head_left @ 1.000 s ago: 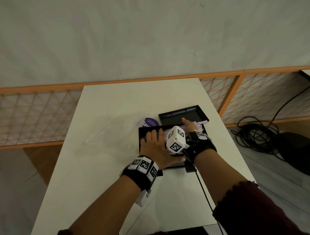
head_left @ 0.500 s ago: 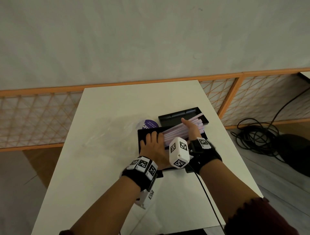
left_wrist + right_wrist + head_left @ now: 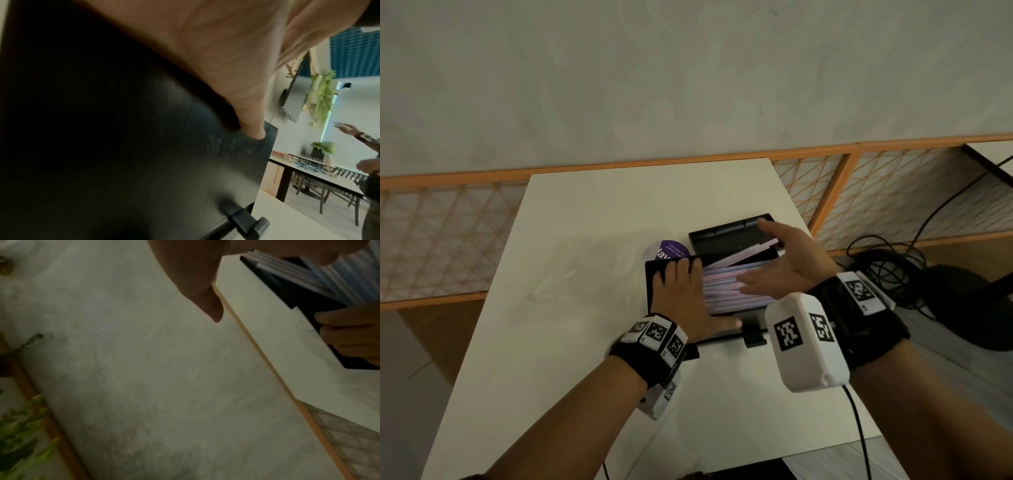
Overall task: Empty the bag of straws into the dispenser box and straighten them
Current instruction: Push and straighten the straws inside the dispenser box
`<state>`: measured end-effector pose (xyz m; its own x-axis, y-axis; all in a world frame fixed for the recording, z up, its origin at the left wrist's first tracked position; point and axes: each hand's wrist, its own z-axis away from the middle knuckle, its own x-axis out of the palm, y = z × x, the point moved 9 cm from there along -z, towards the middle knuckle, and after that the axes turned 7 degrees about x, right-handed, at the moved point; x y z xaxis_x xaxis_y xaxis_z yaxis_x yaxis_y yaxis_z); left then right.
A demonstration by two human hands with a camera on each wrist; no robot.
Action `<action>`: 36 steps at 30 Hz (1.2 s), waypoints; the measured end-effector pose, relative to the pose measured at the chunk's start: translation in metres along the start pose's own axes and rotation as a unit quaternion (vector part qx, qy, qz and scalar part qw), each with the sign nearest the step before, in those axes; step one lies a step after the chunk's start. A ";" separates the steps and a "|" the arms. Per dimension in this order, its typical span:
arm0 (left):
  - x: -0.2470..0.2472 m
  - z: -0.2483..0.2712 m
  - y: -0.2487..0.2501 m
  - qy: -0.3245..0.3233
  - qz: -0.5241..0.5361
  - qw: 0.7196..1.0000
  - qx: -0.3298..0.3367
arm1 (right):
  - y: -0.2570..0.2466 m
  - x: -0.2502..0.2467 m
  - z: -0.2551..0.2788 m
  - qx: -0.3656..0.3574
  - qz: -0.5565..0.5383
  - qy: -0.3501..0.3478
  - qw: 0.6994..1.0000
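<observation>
The black dispenser box (image 3: 649, 274) lies on the white table (image 3: 592, 212), filled with pink-and-white straws (image 3: 726, 286). Their right ends fan out, and a few stick up over the box's far right corner (image 3: 763, 246). My left hand (image 3: 681, 301) holds the box's left end, fingers over the far wall and thumb (image 3: 111, 133) on the front wall (image 3: 185, 170). My right hand (image 3: 787, 263) hovers open at the straws' right ends with its palm facing left and fingers spread. The straws (image 3: 337, 280) and the left hand's fingers (image 3: 349, 337) also show in the right wrist view.
The box's black lid (image 3: 726, 236) lies open just behind it. A clear, flattened plastic bag (image 3: 585, 270) with a purple label (image 3: 671, 251) lies to the left. A black clip (image 3: 753, 334) juts from the box front. Cables (image 3: 887, 260) lie on the floor to the right.
My right hand has lifted off the straws, opened and drawn back to their right ends. The straws now lie uncovered and fanned. The left hand has stayed on the box.
</observation>
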<state>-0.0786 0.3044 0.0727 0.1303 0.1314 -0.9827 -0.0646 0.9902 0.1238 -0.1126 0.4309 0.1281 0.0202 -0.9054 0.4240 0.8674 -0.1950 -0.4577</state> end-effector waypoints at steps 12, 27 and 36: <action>0.006 -0.011 0.001 -0.011 -0.006 0.998 0.063 | 0.003 -0.017 -0.054 -0.216 0.701 0.259 0.628; 0.009 -0.012 -0.001 -0.011 0.003 0.997 0.083 | 0.027 0.008 -0.052 -0.267 0.838 0.115 0.462; 0.010 -0.010 0.002 -0.023 0.023 0.995 0.091 | -0.011 0.019 -0.050 -0.378 0.838 0.115 0.375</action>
<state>-0.0872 0.3071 0.0616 0.1770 0.1740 -0.9687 0.1083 0.9748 0.1949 -0.1465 0.3966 0.1024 0.1043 0.0141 -0.9944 -0.6602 0.7488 -0.0586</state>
